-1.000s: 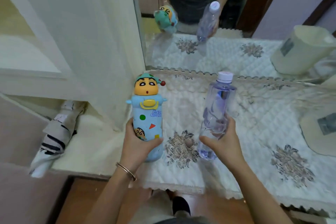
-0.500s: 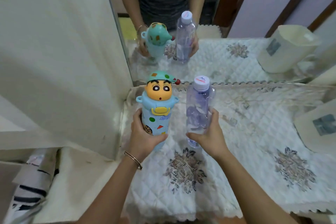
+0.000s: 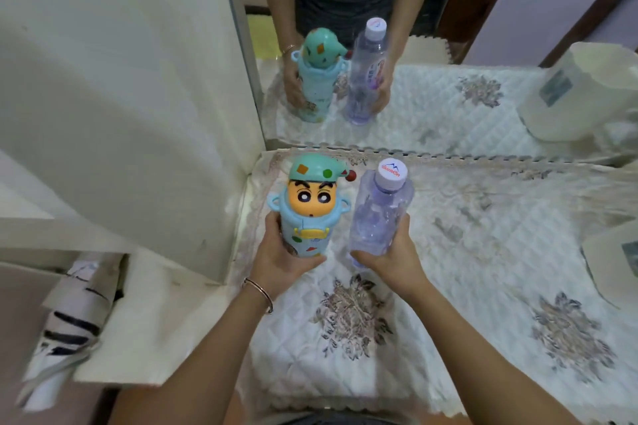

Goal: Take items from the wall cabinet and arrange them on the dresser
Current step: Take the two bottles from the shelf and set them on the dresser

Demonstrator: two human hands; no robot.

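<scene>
At the far left, a folded white umbrella with dark stripes [image 3: 65, 331] lies on a lower cream ledge, beside a tall cream cabinet panel [image 3: 138, 97] that stands against the left end of the counter [image 3: 587, 190].

Just right of that panel, the left hand [image 3: 279, 259], which wears a thin bracelet [image 3: 259, 293] at the wrist, holds a light-blue cartoon bottle [image 3: 307, 210]. Its fingers are curled round the lower body, with the thumb across the front. The bottle stands upright, its yellow-faced, green-capped head on top.

Just beside it, not touching, stands a clear water bottle [image 3: 376, 214] with a white cap [image 3: 391, 173]. The right hand [image 3: 390, 259] grips its lower half, fingers wrapped round the far side and thumb near the base. Both bottles are at the back left corner of the counter, over a white quilted cloth [image 3: 466, 252] with grey flower patches. The hands hide whether the bases touch the cloth.

Behind them, a mirror [image 3: 448, 97] repeats both bottles, both hands and the person's dark shirt. At the far right edge a cream container [image 3: 614, 266] sits on the cloth, well apart from the bottles.
</scene>
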